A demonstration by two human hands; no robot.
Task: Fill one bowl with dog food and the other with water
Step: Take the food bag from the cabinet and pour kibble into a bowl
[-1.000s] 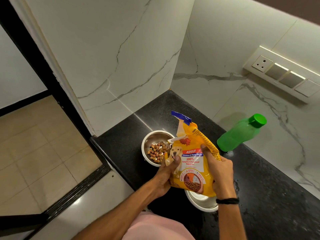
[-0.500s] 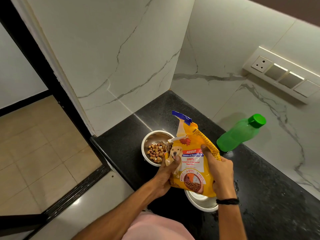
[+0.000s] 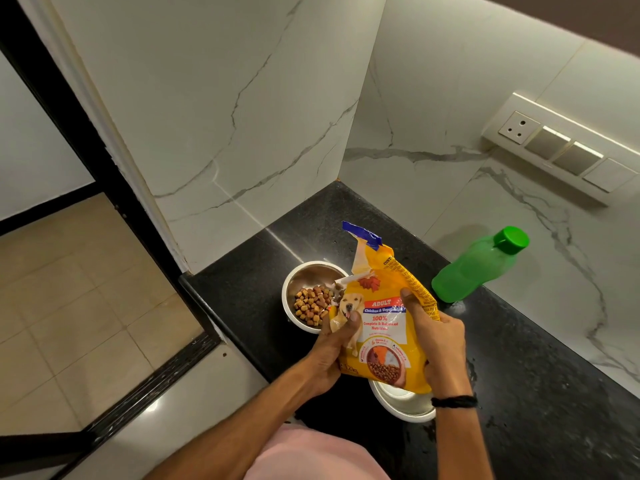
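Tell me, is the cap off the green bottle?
No, the green bottle has its green cap on, standing on the counter untouched.

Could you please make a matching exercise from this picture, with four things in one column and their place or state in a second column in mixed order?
Things:
1. far steel bowl
2. near steel bowl
3. green bottle
4. dog food bag

Places or states:
A. held in both hands, the left hand and the right hand
B. partly hidden under the bag, no kibble visible
C. holds brown kibble
D. stands capped on the counter by the wall

Pairs: 1-C, 2-B, 3-D, 4-A
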